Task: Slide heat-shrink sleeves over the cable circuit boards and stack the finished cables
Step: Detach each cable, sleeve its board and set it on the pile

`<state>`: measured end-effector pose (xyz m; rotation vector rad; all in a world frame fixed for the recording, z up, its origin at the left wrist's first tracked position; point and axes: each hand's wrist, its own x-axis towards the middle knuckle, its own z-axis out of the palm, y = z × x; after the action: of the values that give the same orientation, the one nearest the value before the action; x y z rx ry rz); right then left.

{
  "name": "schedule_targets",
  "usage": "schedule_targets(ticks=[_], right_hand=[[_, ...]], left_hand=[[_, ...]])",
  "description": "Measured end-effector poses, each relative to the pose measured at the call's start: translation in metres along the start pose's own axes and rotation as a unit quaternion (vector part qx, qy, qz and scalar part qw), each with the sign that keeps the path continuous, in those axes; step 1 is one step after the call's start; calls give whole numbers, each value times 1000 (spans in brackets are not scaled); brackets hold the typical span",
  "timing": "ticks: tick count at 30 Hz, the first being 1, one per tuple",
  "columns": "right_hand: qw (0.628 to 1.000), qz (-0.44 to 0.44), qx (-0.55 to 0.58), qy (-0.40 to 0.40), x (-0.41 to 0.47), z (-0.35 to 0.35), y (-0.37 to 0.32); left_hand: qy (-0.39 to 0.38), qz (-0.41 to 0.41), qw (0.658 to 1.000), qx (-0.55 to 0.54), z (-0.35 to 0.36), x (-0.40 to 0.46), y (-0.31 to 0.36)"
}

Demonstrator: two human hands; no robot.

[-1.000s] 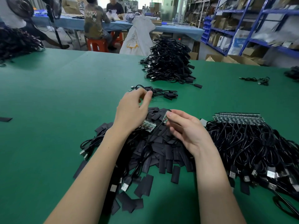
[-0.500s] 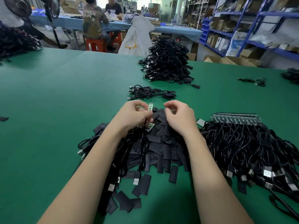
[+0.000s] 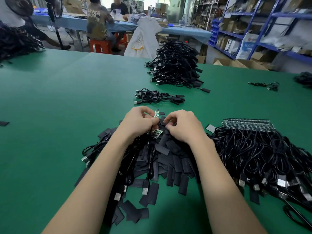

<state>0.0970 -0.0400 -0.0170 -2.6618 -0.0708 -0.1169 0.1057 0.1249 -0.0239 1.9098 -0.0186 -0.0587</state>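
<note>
Two bare hands at work over the sleeve pile (image 3: pixel 162 159) on a green tabletop (image 3: pixel 59 115). Left hand (image 3: pixel 138 123) curled, pinching a small green board (image 3: pixel 156 113) by its lower end, upright just above the pile's far edge. Right hand (image 3: pixel 183 127) curled too, fingers (image 3: pixel 168 119) pinching a flat black sleeve (image 3: pixel 163 122) just beside the board's base, apparently ready for threading. A second bare board (image 3: pixel 156 133) lying on the pile below the left hand.

Board: judged light, rigid and thin, with small parts on one face and fine pins at the tip; best held by the edges near the cable joint, not across the face. Sleeve: judged featherlight, soft and pressed flat, its mouth likely needing a squeeze at the creases to open; smooth skin, probably slippery. Cable: limp and prone to tangling with its neighbours.

Right of the pile, a heap of cables (image 3: pixel 263 157) with a row of bare boards (image 3: pixel 248 124) along its far side. Beyond the pile, a small bundle (image 3: pixel 157 97) of sleeved cables, and farther still a tall stack (image 3: pixel 175 65). Work plainly far from finished, judging by the heap on the right.
</note>
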Motion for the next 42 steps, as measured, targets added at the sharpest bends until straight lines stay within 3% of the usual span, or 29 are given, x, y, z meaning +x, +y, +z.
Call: schedule_targets(ticks=[4, 9, 16, 19, 21, 24, 29, 37, 42], right_hand=[[993, -7, 90, 74, -5, 3, 3], [956, -3, 263, 128, -6, -3, 10], [836, 51, 546, 31, -22, -12, 15], [771, 23, 636, -34, -25, -18, 21], [761, -5, 646, -59, -26, -17, 23], [777, -12, 629, -38, -26, -12, 24], [779, 9, 627, 0, -25, -11, 25], [771, 49, 635, 23, -25, -10, 23], [727, 61, 682, 47, -23, -14, 24]], left_hand=[[-11, 8, 1000, -2, -1, -3, 3], [-42, 17, 998, -32, 2, -8, 10], [-78, -5, 988, -130, 12, -13, 15], [-125, -16, 961, -246, 14, -14, 18], [-142, -33, 938, -314, 15, -14, 20], [-150, -59, 927, -339, 16, -15, 20], [-114, -53, 950, -287, 16, -15, 20], [-108, -58, 951, -283, 15, -15, 20], [-132, -53, 945, -295, 10, -15, 20]])
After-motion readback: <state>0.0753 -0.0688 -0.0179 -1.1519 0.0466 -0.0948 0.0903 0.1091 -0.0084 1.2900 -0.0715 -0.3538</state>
